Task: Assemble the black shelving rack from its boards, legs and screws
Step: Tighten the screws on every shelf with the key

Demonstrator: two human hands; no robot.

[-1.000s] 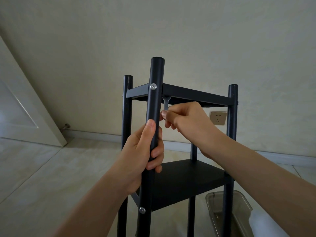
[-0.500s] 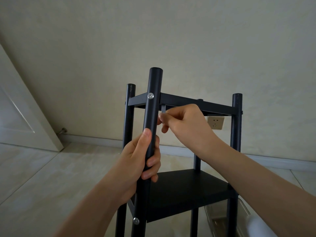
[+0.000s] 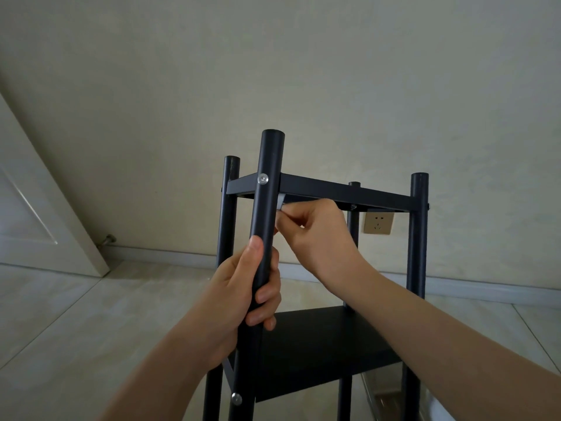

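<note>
A: Head view first. Where does the rack sit, and who has hold of it?

B: Take the near leg (image 3: 267,214) as the landmark. It stands upright, its long axis running top to bottom, and the left hand (image 3: 243,296) is wrapped round it below the top board (image 3: 334,192), fingers curled right about the tube. A silver screw (image 3: 263,179) shows on the leg's front face at the board's height, and a second screw (image 3: 236,398) lower down, where the lower board (image 3: 318,347) meets the leg.

A: And the other hand?

B: The right hand (image 3: 315,232) is just right of the leg, tucked under the top board's corner, fingertips pinching a small silvery tool (image 3: 280,202). Probably a hex key, though only a sliver shows. It is the nearer hand to that joint. The tool sits behind the leg, on the side away from the screw head.

A: So the coming move?

B: My guess is turning the tool in short swings, with the leg and board crowding it.

A: Surroundings?

B: Pale tiled floor (image 3: 76,314) beneath, a plain wall behind with a socket (image 3: 378,223) right of the leg, a white door (image 3: 36,214) well left.
</note>
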